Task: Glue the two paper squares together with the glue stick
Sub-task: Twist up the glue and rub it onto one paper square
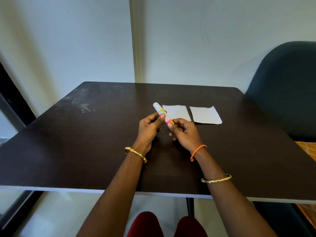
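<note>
- Nearest, both hands are raised just above the middle of the table (85, 151), sharing the glue stick (162, 113).
- The left hand (148, 129) is closed round the barrel, thumb pressed on its side; the right hand (183, 132) pinches the pink-and-yellow base with its fingertips, the other fingers loosely curled.
- The white cap end points away, seemingly still on, so no glue is exposed yet, I judge.
- Risk: a hard twist or tug could make the cap pop off and roll towards the far edge, or knock the papers askew.
- Beyond, toward the far right corner, two paper squares (176, 112) (205, 115) lie flat, side by side, apart.
- The barrel label's print is too small to read.
</note>
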